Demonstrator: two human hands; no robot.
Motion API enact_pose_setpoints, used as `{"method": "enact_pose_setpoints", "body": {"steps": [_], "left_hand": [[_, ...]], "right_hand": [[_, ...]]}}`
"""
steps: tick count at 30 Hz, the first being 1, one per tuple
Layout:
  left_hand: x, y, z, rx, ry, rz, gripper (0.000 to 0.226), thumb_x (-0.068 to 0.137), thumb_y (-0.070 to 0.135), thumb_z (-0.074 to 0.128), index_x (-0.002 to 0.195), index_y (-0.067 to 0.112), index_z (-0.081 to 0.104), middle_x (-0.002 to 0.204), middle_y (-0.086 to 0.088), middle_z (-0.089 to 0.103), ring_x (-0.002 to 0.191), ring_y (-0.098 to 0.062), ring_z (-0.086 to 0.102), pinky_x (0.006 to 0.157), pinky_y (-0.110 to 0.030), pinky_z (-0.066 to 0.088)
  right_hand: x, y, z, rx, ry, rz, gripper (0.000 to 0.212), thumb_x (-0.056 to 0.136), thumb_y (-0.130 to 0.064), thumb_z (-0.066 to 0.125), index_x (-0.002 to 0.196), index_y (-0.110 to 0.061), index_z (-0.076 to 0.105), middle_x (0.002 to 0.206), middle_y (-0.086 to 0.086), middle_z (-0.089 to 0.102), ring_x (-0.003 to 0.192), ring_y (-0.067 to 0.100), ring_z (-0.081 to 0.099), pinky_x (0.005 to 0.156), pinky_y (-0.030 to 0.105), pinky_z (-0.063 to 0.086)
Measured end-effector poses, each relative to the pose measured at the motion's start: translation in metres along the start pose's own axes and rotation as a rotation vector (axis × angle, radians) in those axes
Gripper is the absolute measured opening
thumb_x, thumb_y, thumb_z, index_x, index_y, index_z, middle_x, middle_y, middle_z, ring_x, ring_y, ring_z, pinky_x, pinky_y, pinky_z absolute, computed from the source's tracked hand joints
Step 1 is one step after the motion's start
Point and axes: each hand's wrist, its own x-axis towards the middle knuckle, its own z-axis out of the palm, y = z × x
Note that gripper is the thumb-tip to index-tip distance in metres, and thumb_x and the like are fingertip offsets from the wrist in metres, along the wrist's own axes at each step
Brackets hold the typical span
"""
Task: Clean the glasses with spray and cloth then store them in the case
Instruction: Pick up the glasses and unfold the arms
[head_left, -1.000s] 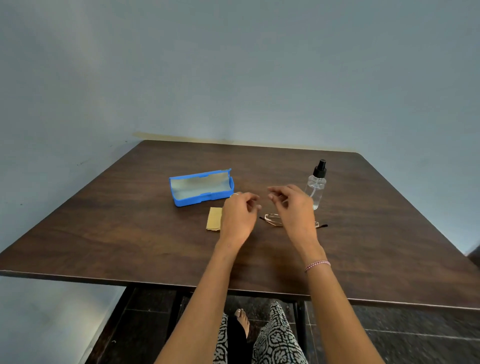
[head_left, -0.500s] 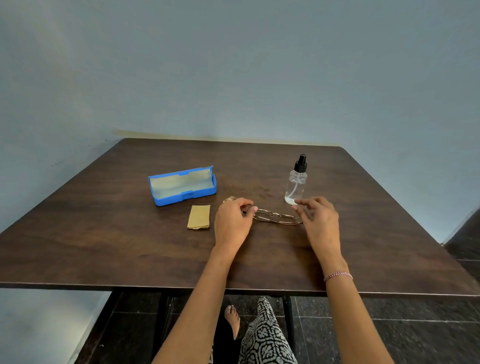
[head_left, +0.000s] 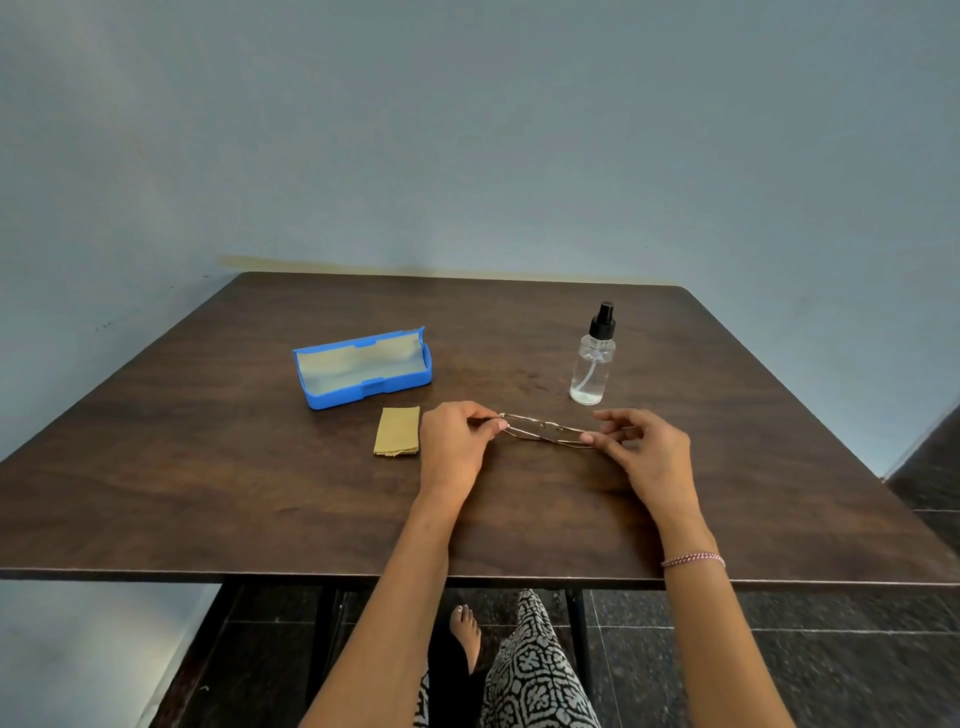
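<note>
- Metal-framed glasses (head_left: 545, 431) are held near the table (head_left: 208, 493) centre, long axis 9-to-3 o'clock; which way the lenses face cannot be told.
- Left hand (head_left: 452, 441) and right hand (head_left: 644, 447) each pinch one end, probably to steady the frame for spraying.
- Cloth (head_left: 397, 431) lies at 9 o'clock; open case (head_left: 363, 366) at 10; spray bottle (head_left: 592, 358) at 1, all within reach.

The dark wooden table (head_left: 208, 493) carries 3 things: an open blue case (head_left: 363, 371) left of centre, a folded yellow cloth (head_left: 397, 431) just beside it toward the near edge, and an upright spray bottle (head_left: 592, 364) toward the far right corner.
</note>
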Motion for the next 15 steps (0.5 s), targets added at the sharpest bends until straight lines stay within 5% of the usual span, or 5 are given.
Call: {"method": "enact_pose_setpoints", "body": {"steps": [5, 15], "left_hand": [[-0.0003, 0.0004, -0.0005, -0.045, 0.004, -0.013, 0.016, 0.078, 0.023, 0.075, 0.092, 0.014, 0.075, 0.077, 0.002, 0.072, 0.072, -0.007, 0.065, 0.076, -0.023, 0.051], [0.0036, 0.0016, -0.0041, -0.081, 0.015, -0.084, 0.025, 0.077, 0.028, 0.074, 0.097, 0.013, 0.074, 0.089, 0.004, 0.07, 0.075, -0.003, 0.059, 0.07, -0.011, 0.042]], "right_hand": [[0.0012, 0.0023, -0.0008, 0.004, -0.013, 0.03, 0.026, 0.068, -0.01, 0.081, 0.092, -0.011, 0.071, 0.083, 0.003, 0.068, 0.07, -0.005, 0.058, 0.068, 0.001, 0.043], [0.0061, 0.0019, -0.0024, 0.099, -0.039, 0.075, 0.028, 0.069, 0.0, 0.078, 0.095, -0.008, 0.072, 0.085, 0.003, 0.072, 0.07, -0.005, 0.062, 0.071, 0.003, 0.045]]}}
